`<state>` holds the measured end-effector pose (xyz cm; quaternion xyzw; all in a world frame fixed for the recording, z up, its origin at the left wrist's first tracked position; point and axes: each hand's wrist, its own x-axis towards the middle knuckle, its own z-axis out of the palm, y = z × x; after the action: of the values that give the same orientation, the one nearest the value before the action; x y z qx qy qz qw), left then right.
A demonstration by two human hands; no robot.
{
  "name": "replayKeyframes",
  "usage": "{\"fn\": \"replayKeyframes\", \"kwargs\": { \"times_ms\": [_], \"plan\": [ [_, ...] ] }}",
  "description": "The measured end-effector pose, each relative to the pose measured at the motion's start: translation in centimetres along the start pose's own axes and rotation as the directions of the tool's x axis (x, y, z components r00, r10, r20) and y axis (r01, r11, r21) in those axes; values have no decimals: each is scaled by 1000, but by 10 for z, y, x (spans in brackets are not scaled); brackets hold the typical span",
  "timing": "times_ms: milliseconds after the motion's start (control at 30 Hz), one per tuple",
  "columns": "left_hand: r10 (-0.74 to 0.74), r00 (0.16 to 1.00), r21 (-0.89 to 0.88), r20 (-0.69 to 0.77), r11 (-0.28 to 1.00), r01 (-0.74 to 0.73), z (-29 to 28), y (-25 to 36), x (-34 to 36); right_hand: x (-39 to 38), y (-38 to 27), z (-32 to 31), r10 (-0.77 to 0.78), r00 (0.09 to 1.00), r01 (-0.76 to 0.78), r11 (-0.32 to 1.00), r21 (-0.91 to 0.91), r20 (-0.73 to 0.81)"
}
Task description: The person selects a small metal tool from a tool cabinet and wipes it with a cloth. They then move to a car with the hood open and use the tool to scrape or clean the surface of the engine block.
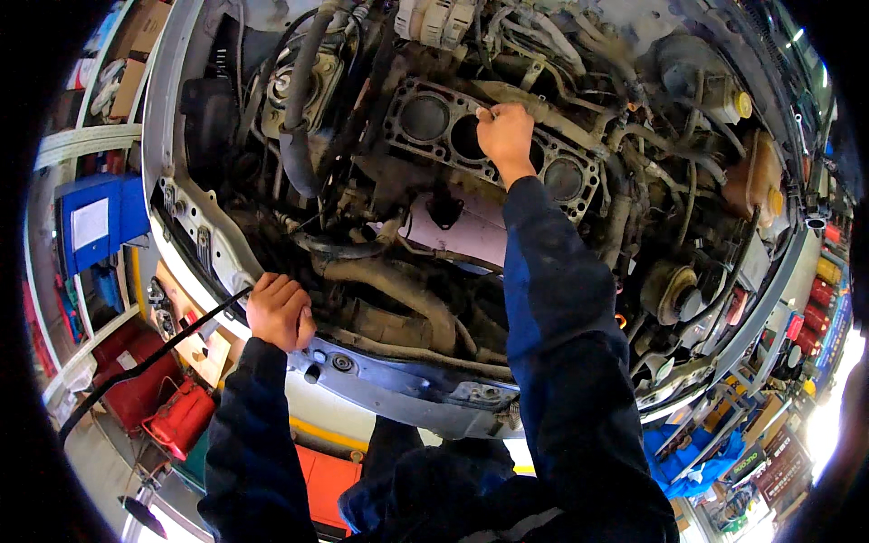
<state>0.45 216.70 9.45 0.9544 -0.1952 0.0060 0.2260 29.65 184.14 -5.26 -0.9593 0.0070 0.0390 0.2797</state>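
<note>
My right hand [508, 136] reaches over the engine block [437, 158], its fingers pinched together at the top face beside an open cylinder bore [466, 138]. Whatever they hold, if anything, is too small to make out. Pistons show in the bores on both sides, one piston [424, 118] to the left and another piston [564, 179] to the right. My left hand [279, 312] is closed in a fist at the car's front panel [217, 249]. A thin black rod [167, 348] runs up to its knuckles; whether the fingers grip the rod or the panel edge is hidden.
Hoses, including a thick hose [299, 158], surround the block. An alternator [436, 20] sits behind it. At right are a coolant tank [753, 176] and a capped round reservoir [670, 291]. Left of the car stand a blue box [100, 222] and a red canister [181, 416].
</note>
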Motion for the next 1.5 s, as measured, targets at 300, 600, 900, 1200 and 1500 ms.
{"fn": "replayKeyframes", "kwargs": {
  "times_ms": [300, 600, 900, 1200, 1500],
  "plan": [
    [-3, 1000, 0, 12, 1000, 3, 3, 3, 1, 24, -20, 3, -48, 992, 48, 999, 0, 119],
    [-33, 999, 21, 7, 999, 33, -3, 2, -9, 5, -7, -14, -13, 992, 16, 1000, -19, 126],
    [-19, 1000, 3, -13, 1000, 19, -2, 0, -3, 2, -23, -5, -131, 991, 131, 991, 8, 29],
    [-6, 1000, 16, 23, 1000, 6, -6, 0, -1, -17, -12, 1, -98, 990, 118, 973, 199, -106],
    [-9, 1000, -11, -6, 1000, 9, 0, -1, -3, -18, -33, 20, -39, 999, 34, 987, 155, 26]
  ]
}}
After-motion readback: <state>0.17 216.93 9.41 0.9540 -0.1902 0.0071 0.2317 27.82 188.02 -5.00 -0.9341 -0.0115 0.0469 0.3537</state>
